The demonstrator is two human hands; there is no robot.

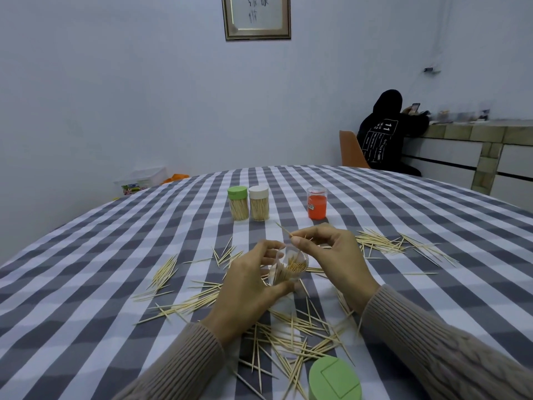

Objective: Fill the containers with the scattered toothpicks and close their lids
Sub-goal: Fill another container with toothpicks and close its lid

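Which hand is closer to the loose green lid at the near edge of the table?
The right hand, slightly. The green lid lies almost straight below it, toward the person. The left hand holds the clear container, up and left of the lid.

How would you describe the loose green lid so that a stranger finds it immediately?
Look at the checked tablecloth, at its nearest edge. Below the right hand, beside scattered toothpicks, lies the green lid. Unlike the green-capped container far behind, it has no jar under it.

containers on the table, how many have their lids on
3: the green-lidded container and white-lidded container side by side at the far centre, and the red container to their right. The clear container in the left hand is open.
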